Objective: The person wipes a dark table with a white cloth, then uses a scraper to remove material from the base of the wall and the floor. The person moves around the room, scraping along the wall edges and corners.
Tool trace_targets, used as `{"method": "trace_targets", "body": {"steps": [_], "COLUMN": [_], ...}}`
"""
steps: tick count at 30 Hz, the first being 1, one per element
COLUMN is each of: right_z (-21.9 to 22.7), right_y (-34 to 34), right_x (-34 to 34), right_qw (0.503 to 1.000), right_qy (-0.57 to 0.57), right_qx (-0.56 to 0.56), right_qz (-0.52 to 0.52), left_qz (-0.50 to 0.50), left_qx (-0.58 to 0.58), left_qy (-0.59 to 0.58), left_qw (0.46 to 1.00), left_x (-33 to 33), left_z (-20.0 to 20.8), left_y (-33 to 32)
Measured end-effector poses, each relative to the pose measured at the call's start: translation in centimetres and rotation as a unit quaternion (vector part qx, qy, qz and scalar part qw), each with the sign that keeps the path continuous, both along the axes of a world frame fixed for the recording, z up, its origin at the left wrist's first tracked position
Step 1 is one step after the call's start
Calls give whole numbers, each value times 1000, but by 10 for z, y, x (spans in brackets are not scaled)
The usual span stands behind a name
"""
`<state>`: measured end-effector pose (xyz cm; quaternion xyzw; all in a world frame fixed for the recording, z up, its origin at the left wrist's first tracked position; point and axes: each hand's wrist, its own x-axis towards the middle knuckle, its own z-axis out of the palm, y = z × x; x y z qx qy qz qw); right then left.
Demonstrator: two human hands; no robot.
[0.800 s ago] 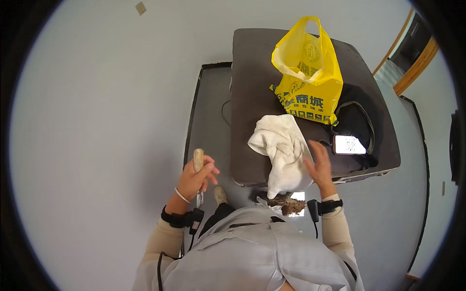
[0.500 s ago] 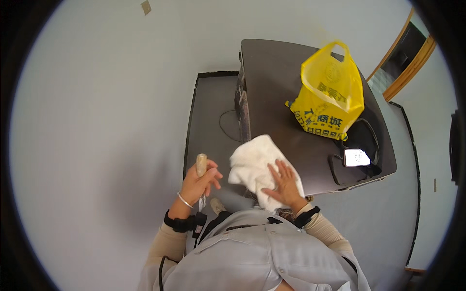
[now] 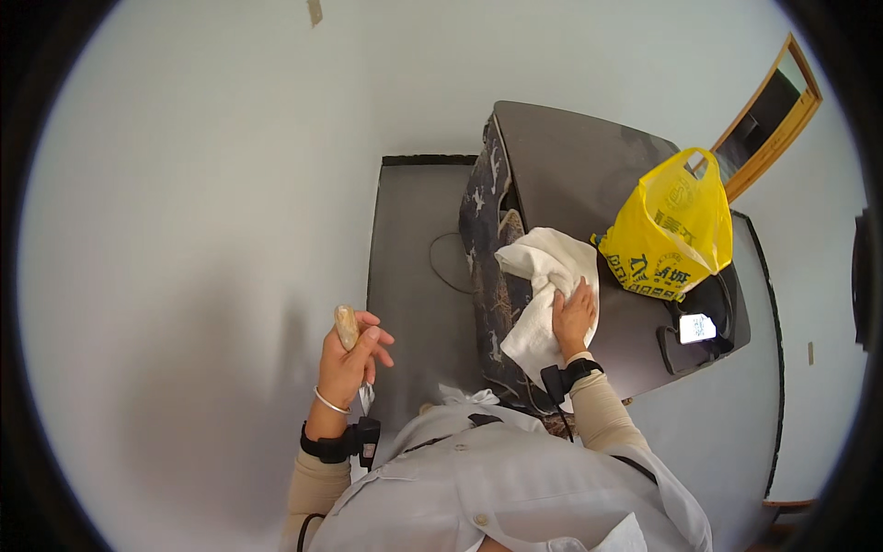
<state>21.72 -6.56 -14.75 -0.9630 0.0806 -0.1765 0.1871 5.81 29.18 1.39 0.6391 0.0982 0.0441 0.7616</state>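
Observation:
My left hand (image 3: 347, 362) is closed round a wooden-handled tool (image 3: 346, 327), held off to the left over the floor. The pale handle sticks up past my thumb, and a short shiny metal end shows below the fist; its exact kind is unclear. My right hand (image 3: 576, 315) lies flat on a crumpled white towel (image 3: 535, 333), pressing it against the table's left edge. The towel's left part hangs over the side of the table (image 3: 561, 147), which has a dark brown top.
A yellow plastic bag (image 3: 670, 230) stands on the table's right part. A lit phone (image 3: 697, 328) with a black strap lies near the front right corner. Patterned dark cloth (image 3: 487, 212) covers the table's left side. A thin cable (image 3: 441, 267) loops on the floor.
My right hand and the towel have shifted right and farther away, and the towel is more bunched. My left hand has moved a little left with the tool. The view has also shifted.

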Motion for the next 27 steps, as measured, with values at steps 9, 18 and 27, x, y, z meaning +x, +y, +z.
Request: {"method": "trace_targets", "body": {"steps": [9,18,27], "right_z": [-6,-9,-7], "right_y": [30,33,73], "right_x": [64,202,391], "right_qw": [996,977,984], "right_qy": [-30,-19,-31], "right_qx": [-21,-33,19], "right_qz": [-79,-208,-172], "left_qz": [28,24,12], "left_qx": [-18,16,73], "left_qy": [1,18,83], "left_qw": [999,999,994], "left_x": [23,115,267], "left_z": [-1,-1,1], "left_y": [32,59,98]}}
